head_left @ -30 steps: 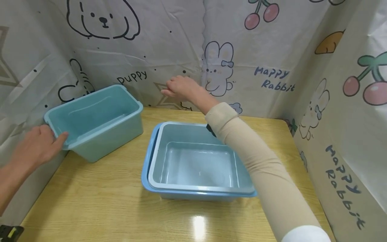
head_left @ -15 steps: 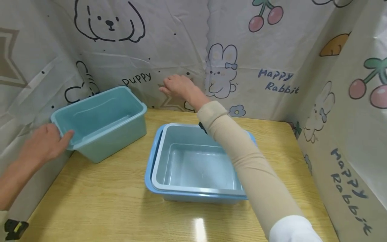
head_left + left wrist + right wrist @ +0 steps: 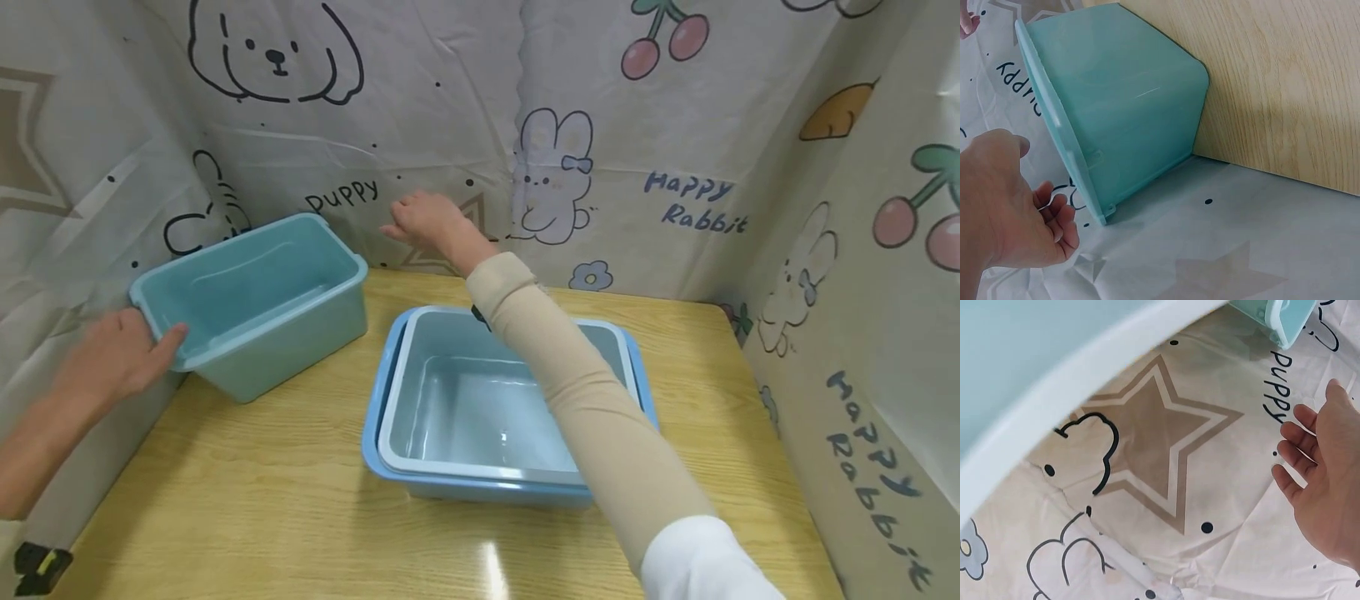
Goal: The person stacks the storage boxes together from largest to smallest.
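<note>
We hold our left hand (image 3: pixel 108 358), loosely bent, beside the green bin (image 3: pixel 288 342); our right hand (image 3: pixel 431 221) (loose too) is past the blue tub (image 3: pixel 487 490).

The beige right sleeve (image 3: pixel 585 375) has a wide cuff (image 3: pixel 504 279) and white cloth (image 3: pixel 701 562) above.

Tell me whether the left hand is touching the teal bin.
Apart. In the left wrist view, backdrop shows between the left hand and the teal bin.
</note>
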The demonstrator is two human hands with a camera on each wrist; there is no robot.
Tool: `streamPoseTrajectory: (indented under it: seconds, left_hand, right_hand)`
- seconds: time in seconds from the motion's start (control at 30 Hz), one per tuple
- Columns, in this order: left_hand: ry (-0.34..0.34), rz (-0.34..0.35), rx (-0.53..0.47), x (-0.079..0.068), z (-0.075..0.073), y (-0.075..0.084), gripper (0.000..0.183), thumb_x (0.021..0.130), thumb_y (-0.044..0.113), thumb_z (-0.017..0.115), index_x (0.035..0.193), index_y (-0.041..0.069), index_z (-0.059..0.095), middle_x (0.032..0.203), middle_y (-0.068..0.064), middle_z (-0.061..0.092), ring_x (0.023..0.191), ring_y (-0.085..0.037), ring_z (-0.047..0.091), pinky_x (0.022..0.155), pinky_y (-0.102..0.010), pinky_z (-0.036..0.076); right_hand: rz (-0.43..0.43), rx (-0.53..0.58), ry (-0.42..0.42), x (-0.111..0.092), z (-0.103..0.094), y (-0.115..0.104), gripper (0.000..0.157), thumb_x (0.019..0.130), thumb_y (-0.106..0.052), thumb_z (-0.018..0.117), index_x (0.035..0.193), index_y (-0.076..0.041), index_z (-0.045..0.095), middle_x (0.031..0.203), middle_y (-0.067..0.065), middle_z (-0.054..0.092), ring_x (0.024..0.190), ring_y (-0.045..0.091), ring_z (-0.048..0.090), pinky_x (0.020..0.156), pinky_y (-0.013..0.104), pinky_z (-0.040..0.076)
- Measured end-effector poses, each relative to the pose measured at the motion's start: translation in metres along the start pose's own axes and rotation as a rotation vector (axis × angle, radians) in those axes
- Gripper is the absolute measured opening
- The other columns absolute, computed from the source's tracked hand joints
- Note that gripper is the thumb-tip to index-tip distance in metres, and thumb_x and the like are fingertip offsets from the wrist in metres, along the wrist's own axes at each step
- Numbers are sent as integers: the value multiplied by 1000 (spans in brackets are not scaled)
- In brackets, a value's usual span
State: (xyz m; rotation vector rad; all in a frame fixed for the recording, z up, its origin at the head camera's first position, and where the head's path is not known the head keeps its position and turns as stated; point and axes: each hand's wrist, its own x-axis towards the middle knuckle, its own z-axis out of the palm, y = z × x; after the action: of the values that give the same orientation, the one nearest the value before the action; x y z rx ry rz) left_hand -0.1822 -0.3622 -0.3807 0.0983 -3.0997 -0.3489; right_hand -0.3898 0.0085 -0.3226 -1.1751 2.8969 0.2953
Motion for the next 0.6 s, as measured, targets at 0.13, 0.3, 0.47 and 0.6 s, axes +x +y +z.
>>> streamPoseTrajectory:
  seconds: [0.13, 0.3, 0.47, 0.6]
  left_hand:
    - [-13, 7, -3, 0, 1, -7, 64, 103, 47, 36, 84, -14, 40, 79, -29, 42, 63, -37, 46, 51, -45, 39]
    - [-7, -3, -8, 1, 4, -10, 64, 102, 48, 37, 84, -14, 40, 78, -29, 42, 62, -36, 46, 48, -44, 39]
    - [-19, -4, -26, 2, 6, -11, 61, 102, 48, 36, 78, -7, 41, 72, -22, 42, 57, -33, 46, 45, -41, 38]
    - [-32, -8, -26, 2, 10, -14, 62, 102, 50, 35, 75, -5, 42, 67, -19, 42, 54, -31, 47, 44, -40, 39]
  right_hand:
    - [-3, -6, -25, 8, 3, -10, 58, 107, -48, 26, 145, -8, 45, 149, 10, 46, 137, 27, 41, 109, 39, 35]
    - [-7, -20, -35, 13, 7, -17, 60, 107, -49, 23, 149, -9, 40, 154, 9, 40, 141, 27, 36, 112, 40, 30]
    - [0, -41, -54, 15, 11, -22, 60, 107, -50, 23, 151, -11, 38, 156, 8, 38, 141, 27, 35, 113, 40, 29]
    - [-1, -38, -89, 19, 14, -29, 62, 107, -50, 22, 155, -12, 33, 158, 8, 34, 144, 26, 31, 115, 41, 26]
